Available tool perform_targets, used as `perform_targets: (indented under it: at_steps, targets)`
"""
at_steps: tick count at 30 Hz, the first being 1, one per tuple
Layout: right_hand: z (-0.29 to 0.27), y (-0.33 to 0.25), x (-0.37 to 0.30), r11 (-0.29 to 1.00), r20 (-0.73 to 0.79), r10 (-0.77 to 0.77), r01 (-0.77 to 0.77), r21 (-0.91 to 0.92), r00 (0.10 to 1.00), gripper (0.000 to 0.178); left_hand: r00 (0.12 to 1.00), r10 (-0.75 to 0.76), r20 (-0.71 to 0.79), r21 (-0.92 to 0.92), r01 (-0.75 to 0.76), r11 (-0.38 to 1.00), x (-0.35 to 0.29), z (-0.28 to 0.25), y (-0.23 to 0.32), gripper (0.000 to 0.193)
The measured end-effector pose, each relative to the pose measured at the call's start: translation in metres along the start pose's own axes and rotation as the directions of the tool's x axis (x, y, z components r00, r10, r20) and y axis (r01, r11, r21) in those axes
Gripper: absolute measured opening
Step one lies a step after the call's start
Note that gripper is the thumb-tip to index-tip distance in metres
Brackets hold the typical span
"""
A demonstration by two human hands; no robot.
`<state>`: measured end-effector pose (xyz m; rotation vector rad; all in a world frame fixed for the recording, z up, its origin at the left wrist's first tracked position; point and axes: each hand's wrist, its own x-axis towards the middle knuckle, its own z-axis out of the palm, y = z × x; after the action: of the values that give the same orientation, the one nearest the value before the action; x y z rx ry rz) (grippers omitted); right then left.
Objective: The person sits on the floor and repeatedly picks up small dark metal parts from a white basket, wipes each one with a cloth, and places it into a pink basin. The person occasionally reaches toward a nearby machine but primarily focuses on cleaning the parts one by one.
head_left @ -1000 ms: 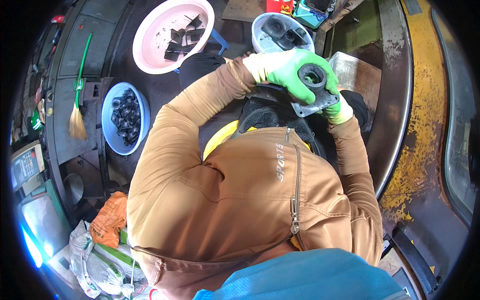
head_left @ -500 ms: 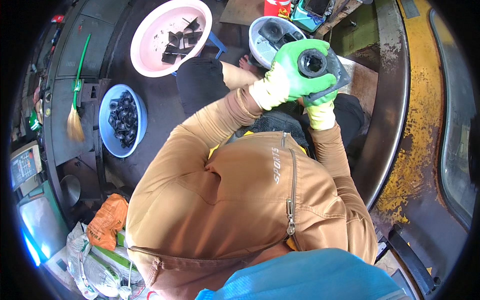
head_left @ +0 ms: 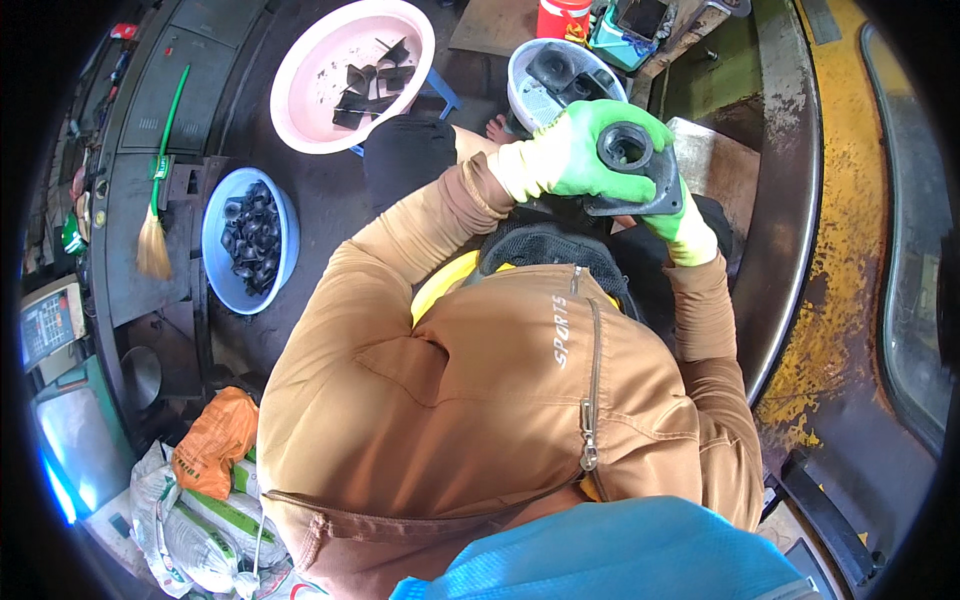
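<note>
A black moulded part, seemingly rubber, with a round hollow collar and a square flange [head_left: 650, 200] is held over my lap. My left hand [head_left: 580, 150], in a green and pale yellow glove, curls around its collar, thumb and fingers on either side. My right hand [head_left: 688, 222], gloved the same way, grips the flange at its right edge; its fingers are partly hidden beneath the part. A screw hole shows in one flange corner. Just beyond my hands, a white-blue basin [head_left: 520, 95] holds several similar black parts.
A large pink basin [head_left: 290, 100] with black scraps rests on a blue stool [head_left: 440, 95]. A blue basin [head_left: 212, 240] at left holds many small black pieces. A red container [head_left: 563, 18] and a teal box [head_left: 615, 45] stand beyond. A worn yellow machine panel [head_left: 840, 200] rises at right.
The black part has tipped and turned, its flange now angled lower toward me. My right hand has shifted right and slightly down around the flange; my left hand still holds the collar.
</note>
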<state>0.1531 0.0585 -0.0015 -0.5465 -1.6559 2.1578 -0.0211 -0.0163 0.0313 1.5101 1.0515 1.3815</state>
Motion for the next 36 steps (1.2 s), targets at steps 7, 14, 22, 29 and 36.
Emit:
perform_targets:
  at_steps: [7,14,22,29,36]
  targets:
    - [-0.011,0.040,-0.004,0.992,0.208,0.001,-0.027,0.121,0.978,0.052,0.866,0.044,0.497,-0.165,0.045,0.985,0.009,-0.017,0.001,0.048]
    - [0.000,0.023,0.018,0.775,0.043,-0.330,0.297,-0.558,0.943,0.069,0.974,0.026,0.227,0.014,-0.030,0.999,0.021,-0.037,0.012,0.066]
    - [0.027,0.022,0.030,0.749,-0.212,-0.587,0.424,-0.509,0.781,0.051,0.941,0.164,-0.296,0.018,-0.166,0.986,0.007,0.022,-0.013,0.058]
    - [0.022,0.000,0.009,0.688,-0.045,-0.458,0.322,-0.651,0.888,0.057,0.987,0.151,-0.063,0.025,-0.149,0.988,0.003,-0.001,-0.001,0.054]
    - [0.023,-0.008,0.003,0.986,-0.003,-0.149,0.148,-0.072,0.989,0.065,0.993,0.116,0.037,-0.095,-0.112,0.989,0.002,-0.006,-0.003,0.051]
